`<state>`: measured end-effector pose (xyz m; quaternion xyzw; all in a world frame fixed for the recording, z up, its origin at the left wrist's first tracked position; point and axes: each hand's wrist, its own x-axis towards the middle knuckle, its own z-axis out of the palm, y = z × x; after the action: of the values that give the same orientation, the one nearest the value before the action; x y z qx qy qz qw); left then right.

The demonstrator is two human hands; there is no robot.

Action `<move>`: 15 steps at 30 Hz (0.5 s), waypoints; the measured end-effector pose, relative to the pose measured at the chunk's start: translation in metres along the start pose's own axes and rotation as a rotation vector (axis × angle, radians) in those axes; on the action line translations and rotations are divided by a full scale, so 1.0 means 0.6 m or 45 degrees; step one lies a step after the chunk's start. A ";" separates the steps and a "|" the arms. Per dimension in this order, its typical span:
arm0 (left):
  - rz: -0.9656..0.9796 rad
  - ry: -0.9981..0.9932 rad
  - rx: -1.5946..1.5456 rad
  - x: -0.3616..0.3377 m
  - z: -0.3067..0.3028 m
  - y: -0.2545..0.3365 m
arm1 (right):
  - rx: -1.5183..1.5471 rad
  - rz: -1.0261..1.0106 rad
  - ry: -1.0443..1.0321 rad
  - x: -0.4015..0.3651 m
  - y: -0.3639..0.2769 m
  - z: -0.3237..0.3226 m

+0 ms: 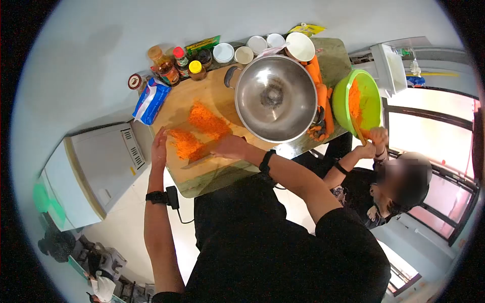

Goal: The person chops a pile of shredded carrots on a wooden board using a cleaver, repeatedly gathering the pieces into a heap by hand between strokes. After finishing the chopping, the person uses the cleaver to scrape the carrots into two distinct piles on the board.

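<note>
Two heaps of finely chopped carrot, a nearer heap (187,145) and a farther heap (208,121), lie on the wooden board (174,174). My right hand (230,147) is closed around a knife, its handle mostly hidden in my grip. The knife's blade (198,161) lies low over the board, along the near side of the closer heap. At the board's left edge my left hand (159,145) is held upright, fingers stretched out and holding nothing, beside the closer heap.
A large steel wok (275,98) stands right of the heaps, with carrots (322,96) beyond it. Another person (364,187) stirs orange shreds in a green bowl (371,96). Bottles (164,68), a blue packet (151,101) and several tubs (223,52) line the back.
</note>
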<state>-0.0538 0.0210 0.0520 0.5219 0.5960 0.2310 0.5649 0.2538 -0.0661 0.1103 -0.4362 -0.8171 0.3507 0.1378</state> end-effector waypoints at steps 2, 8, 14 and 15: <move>-0.042 0.029 0.037 -0.016 -0.004 0.014 | -0.050 0.040 -0.096 0.011 0.011 0.004; -0.004 0.270 0.056 -0.078 0.010 0.009 | -0.240 0.187 -0.474 0.029 0.042 0.021; -0.121 0.481 -0.089 -0.121 0.049 -0.009 | -0.073 0.045 -0.152 -0.026 0.040 0.029; -0.066 0.484 -0.076 -0.122 0.052 -0.051 | 0.056 0.110 -0.176 -0.040 0.033 0.015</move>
<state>-0.0498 -0.0638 0.0494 0.4363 0.6980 0.3285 0.4632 0.2752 -0.0823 0.0922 -0.4426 -0.7973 0.4034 0.0755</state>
